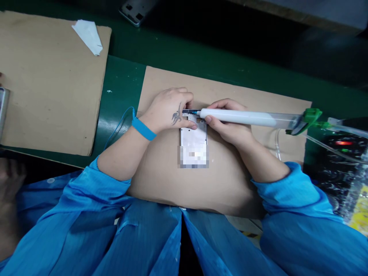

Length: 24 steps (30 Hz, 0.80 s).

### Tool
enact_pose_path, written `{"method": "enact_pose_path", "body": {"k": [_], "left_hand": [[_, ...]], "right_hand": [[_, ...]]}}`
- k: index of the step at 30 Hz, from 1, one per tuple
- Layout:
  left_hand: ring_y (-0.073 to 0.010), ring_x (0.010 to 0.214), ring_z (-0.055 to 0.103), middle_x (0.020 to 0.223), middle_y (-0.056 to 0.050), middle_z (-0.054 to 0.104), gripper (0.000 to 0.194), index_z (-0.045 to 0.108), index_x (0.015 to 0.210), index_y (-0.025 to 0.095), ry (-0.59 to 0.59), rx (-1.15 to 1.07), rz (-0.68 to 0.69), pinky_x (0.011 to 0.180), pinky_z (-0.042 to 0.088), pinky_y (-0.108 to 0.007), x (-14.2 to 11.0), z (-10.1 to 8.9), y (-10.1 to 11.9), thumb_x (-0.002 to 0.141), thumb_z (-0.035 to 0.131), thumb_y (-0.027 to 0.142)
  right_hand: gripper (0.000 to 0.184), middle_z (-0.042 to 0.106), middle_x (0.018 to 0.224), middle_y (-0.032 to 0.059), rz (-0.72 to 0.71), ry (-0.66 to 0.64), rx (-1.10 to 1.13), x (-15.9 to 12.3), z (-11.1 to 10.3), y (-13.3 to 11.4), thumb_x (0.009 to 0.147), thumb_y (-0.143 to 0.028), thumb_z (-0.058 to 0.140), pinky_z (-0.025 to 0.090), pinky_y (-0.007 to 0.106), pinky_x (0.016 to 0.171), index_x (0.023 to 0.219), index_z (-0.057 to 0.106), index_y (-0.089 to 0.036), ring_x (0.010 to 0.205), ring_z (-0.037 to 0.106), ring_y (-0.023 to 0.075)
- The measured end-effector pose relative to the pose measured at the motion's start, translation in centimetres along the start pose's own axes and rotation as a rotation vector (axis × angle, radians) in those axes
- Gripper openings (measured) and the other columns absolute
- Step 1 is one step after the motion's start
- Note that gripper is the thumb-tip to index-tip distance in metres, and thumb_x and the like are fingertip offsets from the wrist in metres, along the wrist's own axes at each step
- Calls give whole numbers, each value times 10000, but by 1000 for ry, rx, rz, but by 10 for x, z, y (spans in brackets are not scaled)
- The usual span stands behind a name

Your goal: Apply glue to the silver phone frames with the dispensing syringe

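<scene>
Head view: left hand (166, 111) holds a phone frame (193, 142), right hand (228, 124) grasps a syringe (235, 117) at its far edge; done part is unclear.

a cardboard sheet (51, 84) on a green workbench (123, 80), folded white paper (88, 37) on it, blue grounding cord (119, 126), clear tubing (330, 147)

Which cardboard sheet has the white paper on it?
The sheet at far left, under white paper; the other sheet lies beneath the left hand, right hand and a metal frame.
</scene>
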<state>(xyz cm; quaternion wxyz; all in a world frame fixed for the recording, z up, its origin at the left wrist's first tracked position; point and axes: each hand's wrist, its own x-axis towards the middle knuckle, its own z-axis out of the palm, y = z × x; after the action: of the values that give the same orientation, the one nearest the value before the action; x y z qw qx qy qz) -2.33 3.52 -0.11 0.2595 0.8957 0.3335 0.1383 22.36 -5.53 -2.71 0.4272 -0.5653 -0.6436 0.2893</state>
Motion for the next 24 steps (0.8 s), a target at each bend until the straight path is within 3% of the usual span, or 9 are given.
{"method": "enact_pose_path", "body": {"k": [11, 24], "left_hand": [[-306, 987, 709, 1043, -82, 744, 577, 745, 1029, 209, 2, 0, -2, 859, 488, -413, 0, 1, -1, 801, 891, 719], [-297, 952, 701, 1029, -79, 748, 560, 734, 996, 218, 1, 11, -19, 836, 476, -407, 0, 0, 2, 772, 918, 698]], "right_hand": [[512, 788, 898, 54, 11, -10, 26, -1, -1, 1, 853, -731, 939, 584, 362, 613, 1009, 797, -265, 726, 719, 234], [623, 782, 884, 66, 35, -24, 12, -1, -2, 3, 846, -875, 872, 608, 405, 611, 999, 776, -279, 712, 713, 252]]}}
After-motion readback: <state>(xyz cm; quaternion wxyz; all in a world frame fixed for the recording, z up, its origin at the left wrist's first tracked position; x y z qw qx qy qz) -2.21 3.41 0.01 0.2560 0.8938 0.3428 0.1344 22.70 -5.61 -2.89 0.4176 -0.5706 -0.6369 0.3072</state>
